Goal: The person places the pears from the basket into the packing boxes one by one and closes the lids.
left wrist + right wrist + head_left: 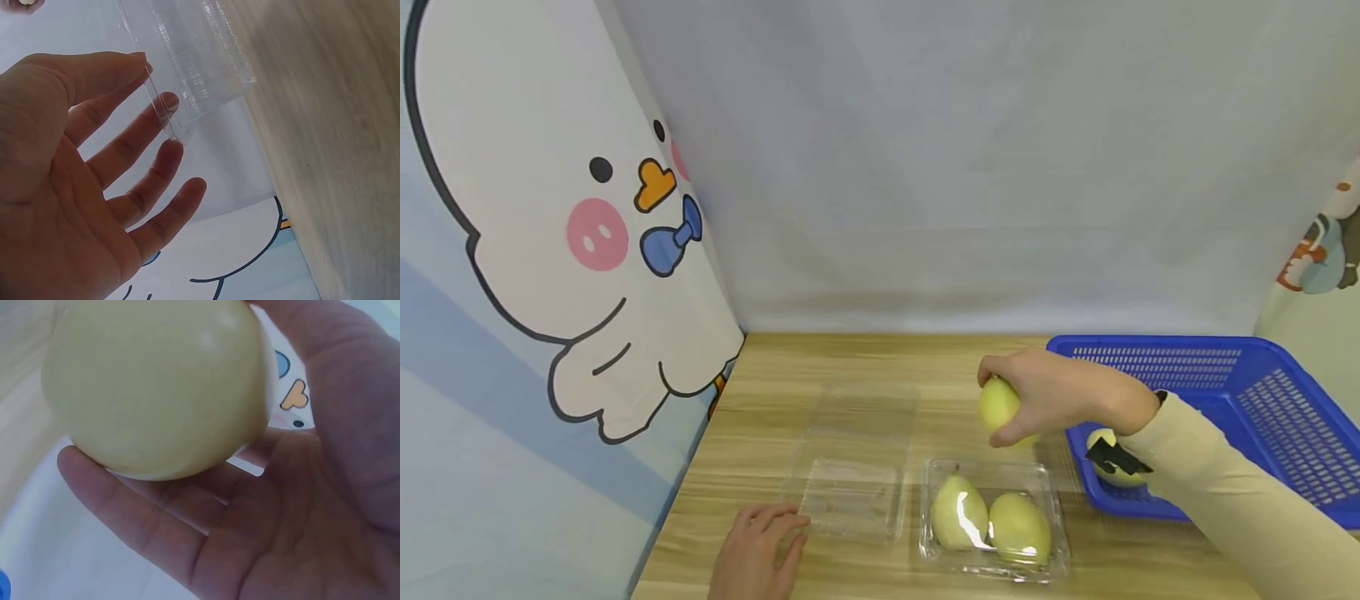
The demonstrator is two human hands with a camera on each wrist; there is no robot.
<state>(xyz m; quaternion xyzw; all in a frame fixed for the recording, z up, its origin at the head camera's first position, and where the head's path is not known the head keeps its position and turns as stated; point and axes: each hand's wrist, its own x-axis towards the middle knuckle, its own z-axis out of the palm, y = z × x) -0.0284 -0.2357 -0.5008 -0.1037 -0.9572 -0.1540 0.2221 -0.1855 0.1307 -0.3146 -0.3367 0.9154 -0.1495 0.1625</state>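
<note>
My right hand grips a yellow-green pear above the table, between the pear box and the blue basket. In the right wrist view the fingers curl beneath this pear. My left hand is at the near left corner of a clear plastic box. Its thumb and forefinger pinch the thin rim of that box in the left wrist view, the other fingers spread. A second clear box stands just right of it, holding two pears side by side, with glare across them.
A blue perforated basket stands on the right, with a pear inside, partly behind my right forearm. The wooden table meets a pale curtain at the back. A cartoon-printed cloth hangs along the left.
</note>
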